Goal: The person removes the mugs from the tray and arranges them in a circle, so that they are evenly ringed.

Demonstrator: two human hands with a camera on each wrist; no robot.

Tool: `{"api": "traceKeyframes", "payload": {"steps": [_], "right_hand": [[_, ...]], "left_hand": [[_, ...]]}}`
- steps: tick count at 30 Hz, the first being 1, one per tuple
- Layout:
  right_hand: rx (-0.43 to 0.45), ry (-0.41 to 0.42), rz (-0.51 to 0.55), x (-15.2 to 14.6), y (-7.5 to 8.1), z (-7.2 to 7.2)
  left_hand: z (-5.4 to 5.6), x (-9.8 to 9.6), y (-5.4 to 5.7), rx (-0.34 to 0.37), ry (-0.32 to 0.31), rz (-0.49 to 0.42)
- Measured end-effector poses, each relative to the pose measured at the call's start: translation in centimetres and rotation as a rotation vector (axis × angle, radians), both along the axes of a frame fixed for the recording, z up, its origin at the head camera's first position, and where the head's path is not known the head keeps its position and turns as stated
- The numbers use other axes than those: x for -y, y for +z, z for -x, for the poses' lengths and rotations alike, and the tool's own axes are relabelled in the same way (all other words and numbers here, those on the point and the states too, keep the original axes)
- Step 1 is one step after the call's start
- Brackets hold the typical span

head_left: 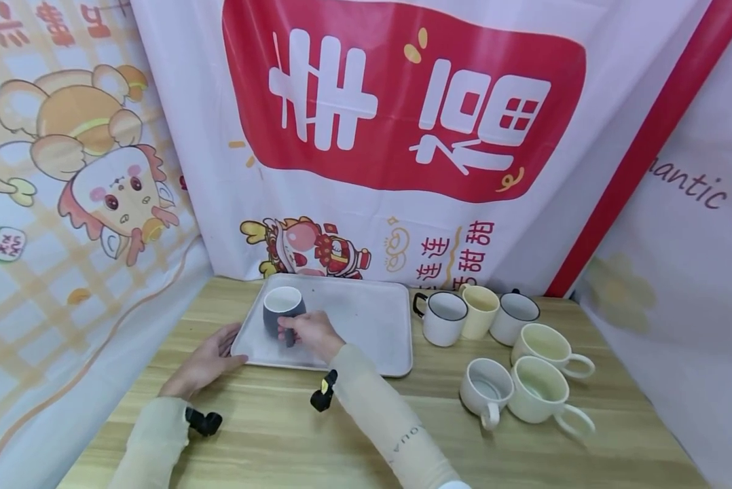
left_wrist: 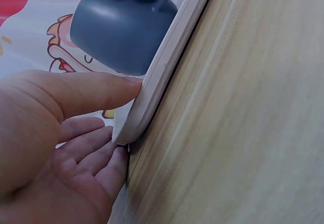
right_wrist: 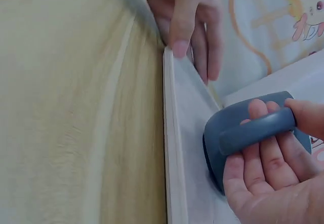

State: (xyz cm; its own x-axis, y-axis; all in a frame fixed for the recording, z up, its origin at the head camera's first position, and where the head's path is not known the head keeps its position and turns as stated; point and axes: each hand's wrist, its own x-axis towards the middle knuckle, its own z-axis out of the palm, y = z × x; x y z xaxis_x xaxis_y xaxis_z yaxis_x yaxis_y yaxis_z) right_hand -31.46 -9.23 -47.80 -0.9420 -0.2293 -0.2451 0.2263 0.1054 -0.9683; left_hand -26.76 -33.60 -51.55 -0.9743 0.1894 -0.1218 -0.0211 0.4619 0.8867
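Note:
A dark blue-grey mug (head_left: 273, 318) with a white inside stands at the left end of a light grey tray (head_left: 360, 326). My right hand (head_left: 314, 331) grips it by the handle (right_wrist: 258, 131), fingers through the loop and thumb on top in the right wrist view. The mug's base is right at the tray surface. At the tray's near left corner, my left hand (head_left: 207, 363) holds the edge. In the left wrist view its thumb (left_wrist: 109, 89) presses on the rim while the other fingers lie along the outer side of the corner.
Right of the tray stand several cups: a white mug with a black rim (head_left: 444, 319), a pale yellow cup (head_left: 479, 314), a grey-white mug (head_left: 514, 319), two cream mugs (head_left: 537, 394) and a white mug (head_left: 485, 387). Printed cloths (head_left: 189, 136) enclose the wooden table (head_left: 268, 435).

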Motion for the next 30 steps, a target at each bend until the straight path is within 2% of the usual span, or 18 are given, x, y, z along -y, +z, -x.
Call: {"api": "traceKeyframes", "payload": {"steps": [4, 8, 17, 23, 30], "right_hand": [[0.124, -0.006, 0.192, -1.3, 0.4, -0.6], [0.174, -0.019, 0.258, -2.9, 1.0, -1.6], [0.029, -0.063, 0.209, -7.0, 2.1, -5.1], [-0.03, -0.158, 0.19, -9.6, 2.4, -7.5], [-0.074, -0.273, 0.178, -13.0, 2.4, -9.0]], "left_hand": [[0.0, 0.1, 0.0, -0.005, -0.003, 0.0], [-0.1, 0.1, -0.1, -0.01, -0.017, 0.003], [-0.1, 0.0, 0.1, -0.012, -0.019, 0.007], [-0.3, 0.3, 0.2, -0.013, -0.029, 0.014], [0.2, 0.1, 0.2, -0.022, -0.035, 0.027]]}}
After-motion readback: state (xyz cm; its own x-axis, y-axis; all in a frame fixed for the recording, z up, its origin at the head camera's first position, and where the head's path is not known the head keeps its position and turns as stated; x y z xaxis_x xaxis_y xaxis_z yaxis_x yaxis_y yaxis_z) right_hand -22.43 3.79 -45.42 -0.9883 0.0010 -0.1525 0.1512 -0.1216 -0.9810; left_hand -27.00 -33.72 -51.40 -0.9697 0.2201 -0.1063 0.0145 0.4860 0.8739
